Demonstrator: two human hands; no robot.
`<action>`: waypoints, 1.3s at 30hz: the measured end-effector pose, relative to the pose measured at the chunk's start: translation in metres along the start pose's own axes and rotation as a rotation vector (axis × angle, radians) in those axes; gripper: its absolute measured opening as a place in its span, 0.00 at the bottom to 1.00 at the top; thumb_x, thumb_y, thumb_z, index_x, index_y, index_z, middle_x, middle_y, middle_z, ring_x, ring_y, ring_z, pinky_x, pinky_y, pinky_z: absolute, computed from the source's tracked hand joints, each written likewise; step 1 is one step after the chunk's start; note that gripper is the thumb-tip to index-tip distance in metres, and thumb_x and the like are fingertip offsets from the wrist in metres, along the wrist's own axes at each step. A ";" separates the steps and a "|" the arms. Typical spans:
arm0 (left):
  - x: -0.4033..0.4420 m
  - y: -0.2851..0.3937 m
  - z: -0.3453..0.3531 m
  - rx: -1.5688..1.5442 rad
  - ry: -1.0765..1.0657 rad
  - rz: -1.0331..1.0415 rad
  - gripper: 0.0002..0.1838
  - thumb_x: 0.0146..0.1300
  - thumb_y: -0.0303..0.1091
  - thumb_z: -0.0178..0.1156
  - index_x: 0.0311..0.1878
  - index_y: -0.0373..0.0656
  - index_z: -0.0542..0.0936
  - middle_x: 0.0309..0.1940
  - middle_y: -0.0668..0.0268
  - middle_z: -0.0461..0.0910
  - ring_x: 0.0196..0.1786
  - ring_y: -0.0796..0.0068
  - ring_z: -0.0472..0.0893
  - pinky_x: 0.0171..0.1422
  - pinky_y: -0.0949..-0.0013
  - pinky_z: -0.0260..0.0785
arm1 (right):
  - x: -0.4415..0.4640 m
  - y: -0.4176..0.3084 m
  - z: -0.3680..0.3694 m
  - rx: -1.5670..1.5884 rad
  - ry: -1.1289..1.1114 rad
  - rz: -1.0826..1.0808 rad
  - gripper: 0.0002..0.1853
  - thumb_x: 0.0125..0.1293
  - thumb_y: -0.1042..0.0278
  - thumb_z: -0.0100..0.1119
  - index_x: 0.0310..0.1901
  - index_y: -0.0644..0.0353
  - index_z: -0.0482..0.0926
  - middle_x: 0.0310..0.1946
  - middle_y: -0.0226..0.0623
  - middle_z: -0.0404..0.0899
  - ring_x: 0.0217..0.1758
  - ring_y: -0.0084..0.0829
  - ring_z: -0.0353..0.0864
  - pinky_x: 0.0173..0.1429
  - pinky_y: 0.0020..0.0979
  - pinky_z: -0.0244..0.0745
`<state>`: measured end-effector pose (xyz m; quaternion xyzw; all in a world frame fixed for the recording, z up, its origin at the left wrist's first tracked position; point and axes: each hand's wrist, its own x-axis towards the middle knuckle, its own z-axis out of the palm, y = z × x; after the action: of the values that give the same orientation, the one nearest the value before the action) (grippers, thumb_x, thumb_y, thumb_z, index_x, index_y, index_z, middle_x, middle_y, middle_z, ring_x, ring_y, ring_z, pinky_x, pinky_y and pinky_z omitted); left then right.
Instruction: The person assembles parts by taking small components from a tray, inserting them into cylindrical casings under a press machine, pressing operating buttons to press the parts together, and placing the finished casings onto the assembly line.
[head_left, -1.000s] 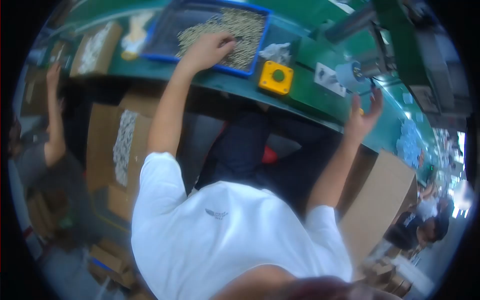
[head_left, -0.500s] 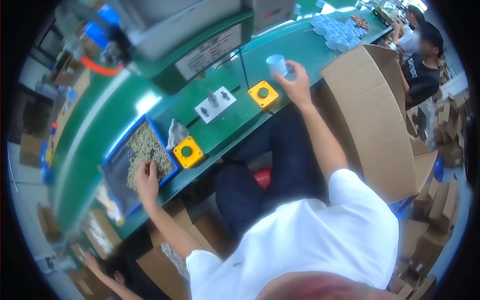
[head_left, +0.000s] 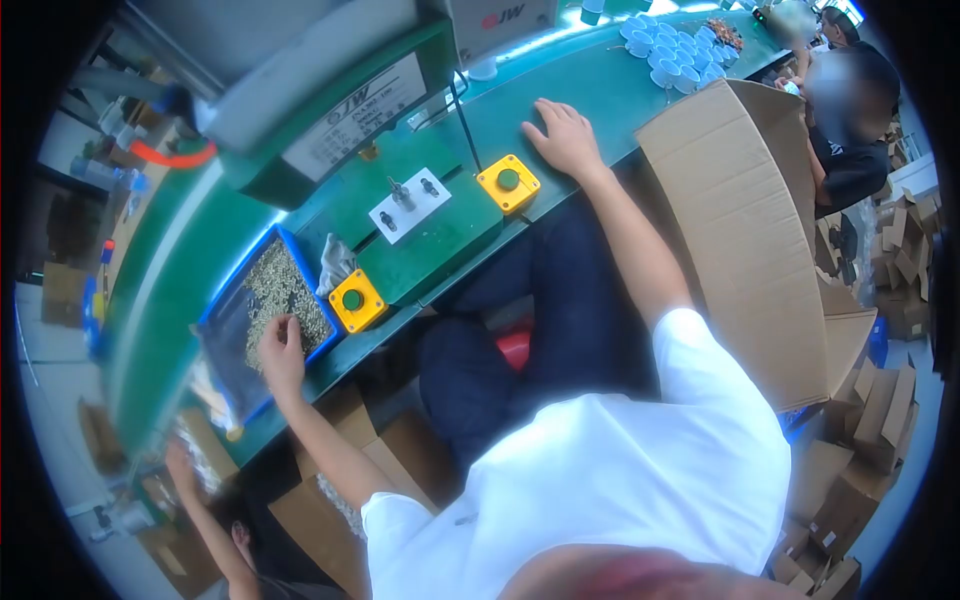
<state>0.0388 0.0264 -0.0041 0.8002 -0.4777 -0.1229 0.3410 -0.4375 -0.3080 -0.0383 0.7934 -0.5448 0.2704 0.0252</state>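
Observation:
My left hand (head_left: 282,352) is over the blue-rimmed tray (head_left: 222,383), thumb and fingers drawn together in a pinch. Whatever sits between those fingertips is too small to make out. Small metal-coloured parts (head_left: 285,283) are heaped in the tray. My right hand (head_left: 565,140) rests on the green tabletop with its fingers apart, holding nothing. Close to it is a yellow box with a green button (head_left: 508,180). A pale plastic cup (head_left: 482,69) stands farther back, beside the machine. Between my hands, a metal plate with upright pins (head_left: 409,207) lies on a green base.
The machine head (head_left: 345,110) overhangs the plate. A second yellow button box (head_left: 357,300) and a grey cloth (head_left: 337,262) adjoin the tray. Many blue cups (head_left: 675,55) cluster far right. A large cardboard box (head_left: 735,220) stands to my right; other people (head_left: 850,110) sit beyond it.
My right hand has let go of the cup and opened on the tabletop. A cup now shows farther back by the machine. My left hand stays pinched over the tray.

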 end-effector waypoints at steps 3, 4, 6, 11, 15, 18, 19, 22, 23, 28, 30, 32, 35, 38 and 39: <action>0.002 -0.006 0.001 0.001 0.013 -0.010 0.10 0.74 0.33 0.62 0.47 0.36 0.84 0.30 0.64 0.81 0.31 0.77 0.77 0.39 0.69 0.70 | 0.011 -0.004 0.005 -0.007 -0.008 -0.009 0.29 0.73 0.45 0.58 0.67 0.55 0.79 0.72 0.37 0.76 0.77 0.41 0.69 0.78 0.45 0.64; 0.001 -0.008 0.001 -0.001 0.010 -0.013 0.10 0.74 0.34 0.62 0.47 0.36 0.84 0.30 0.64 0.82 0.31 0.77 0.77 0.39 0.70 0.70 | 0.014 -0.005 0.004 0.002 -0.019 0.012 0.28 0.73 0.45 0.59 0.66 0.54 0.80 0.72 0.36 0.76 0.77 0.41 0.69 0.78 0.46 0.63; 0.004 0.000 0.001 0.037 0.001 -0.031 0.11 0.75 0.35 0.62 0.47 0.36 0.84 0.30 0.64 0.82 0.32 0.76 0.77 0.39 0.69 0.70 | 0.010 -0.005 -0.002 0.017 -0.048 0.066 0.27 0.73 0.45 0.59 0.65 0.54 0.81 0.72 0.34 0.76 0.77 0.39 0.69 0.78 0.47 0.62; -0.004 -0.004 -0.004 0.134 0.018 0.041 0.14 0.76 0.39 0.60 0.47 0.35 0.83 0.31 0.62 0.82 0.34 0.72 0.78 0.43 0.67 0.71 | 0.011 0.001 0.002 0.067 -0.022 0.080 0.26 0.72 0.44 0.59 0.62 0.53 0.84 0.68 0.34 0.79 0.76 0.39 0.70 0.79 0.43 0.63; 0.006 -0.025 0.000 0.047 -0.015 0.105 0.15 0.77 0.40 0.59 0.46 0.35 0.83 0.31 0.59 0.82 0.36 0.68 0.79 0.45 0.64 0.72 | 0.024 0.024 -0.016 0.120 -0.262 -0.032 0.23 0.71 0.46 0.61 0.58 0.53 0.85 0.62 0.38 0.84 0.67 0.45 0.79 0.69 0.43 0.75; 0.013 -0.019 0.000 0.023 -0.007 0.101 0.15 0.76 0.39 0.58 0.46 0.35 0.83 0.32 0.57 0.82 0.36 0.66 0.80 0.46 0.63 0.72 | 0.051 0.024 -0.081 0.089 -0.487 -0.160 0.22 0.71 0.47 0.62 0.56 0.54 0.86 0.55 0.42 0.87 0.59 0.48 0.84 0.63 0.44 0.80; 0.010 -0.018 -0.001 0.046 -0.004 0.105 0.14 0.76 0.39 0.59 0.46 0.35 0.82 0.32 0.56 0.82 0.36 0.65 0.80 0.47 0.63 0.72 | 0.057 0.022 -0.106 0.054 -0.532 -0.202 0.22 0.71 0.47 0.62 0.55 0.55 0.86 0.52 0.43 0.88 0.56 0.49 0.86 0.61 0.45 0.81; 0.002 -0.008 -0.003 0.080 -0.015 0.091 0.14 0.76 0.38 0.58 0.45 0.35 0.82 0.32 0.55 0.82 0.36 0.64 0.80 0.46 0.62 0.72 | 0.083 0.062 -0.158 -0.038 -0.288 -0.197 0.20 0.73 0.49 0.60 0.55 0.54 0.85 0.49 0.46 0.89 0.51 0.49 0.88 0.56 0.47 0.83; 0.000 -0.003 -0.005 0.099 -0.024 0.079 0.14 0.76 0.38 0.58 0.45 0.34 0.82 0.32 0.54 0.82 0.36 0.63 0.80 0.46 0.62 0.72 | 0.094 0.084 -0.172 -0.072 -0.236 -0.160 0.20 0.73 0.49 0.60 0.55 0.55 0.85 0.49 0.47 0.89 0.51 0.49 0.88 0.56 0.48 0.83; 0.003 -0.003 0.003 0.277 0.074 0.091 0.14 0.75 0.38 0.58 0.42 0.34 0.81 0.31 0.52 0.81 0.35 0.60 0.81 0.44 0.59 0.72 | 0.122 0.236 -0.226 -0.315 -0.077 0.083 0.19 0.71 0.54 0.56 0.52 0.57 0.85 0.50 0.51 0.87 0.54 0.53 0.86 0.57 0.49 0.80; 0.008 -0.006 0.007 0.262 0.086 0.106 0.13 0.74 0.37 0.58 0.42 0.34 0.81 0.31 0.51 0.81 0.35 0.59 0.81 0.43 0.58 0.72 | 0.118 0.299 -0.221 -0.336 -0.120 0.274 0.20 0.69 0.54 0.53 0.53 0.57 0.85 0.54 0.48 0.87 0.57 0.50 0.87 0.61 0.51 0.80; 0.005 -0.013 0.006 0.262 0.076 0.111 0.13 0.73 0.36 0.59 0.41 0.34 0.81 0.31 0.50 0.80 0.34 0.57 0.81 0.43 0.57 0.71 | 0.116 0.303 -0.208 -0.333 -0.145 0.363 0.20 0.69 0.54 0.53 0.54 0.56 0.86 0.54 0.46 0.88 0.57 0.49 0.87 0.62 0.51 0.80; 0.006 -0.006 0.006 0.259 0.055 0.124 0.11 0.72 0.34 0.59 0.40 0.33 0.81 0.30 0.51 0.80 0.34 0.56 0.81 0.42 0.57 0.71 | 0.128 0.303 -0.206 -0.325 -0.185 0.525 0.20 0.69 0.55 0.52 0.54 0.54 0.86 0.55 0.44 0.88 0.59 0.48 0.87 0.63 0.52 0.79; 0.002 0.006 0.003 0.257 0.063 0.165 0.10 0.72 0.32 0.59 0.40 0.33 0.81 0.29 0.51 0.79 0.33 0.58 0.80 0.41 0.59 0.71 | 0.151 0.335 -0.212 -0.005 -0.420 0.620 0.18 0.66 0.54 0.59 0.51 0.54 0.87 0.52 0.47 0.88 0.56 0.46 0.87 0.60 0.49 0.80; 0.001 -0.002 0.003 0.313 0.031 0.105 0.10 0.72 0.33 0.59 0.43 0.34 0.83 0.34 0.49 0.82 0.39 0.53 0.82 0.46 0.57 0.72 | 0.162 0.346 -0.216 -0.009 -0.412 0.617 0.18 0.66 0.54 0.59 0.51 0.54 0.87 0.52 0.47 0.88 0.56 0.46 0.87 0.60 0.49 0.80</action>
<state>0.0387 0.0247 -0.0075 0.8192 -0.5270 -0.0166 0.2256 -0.7864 -0.5136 0.1316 0.6296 -0.7531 0.0972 -0.1642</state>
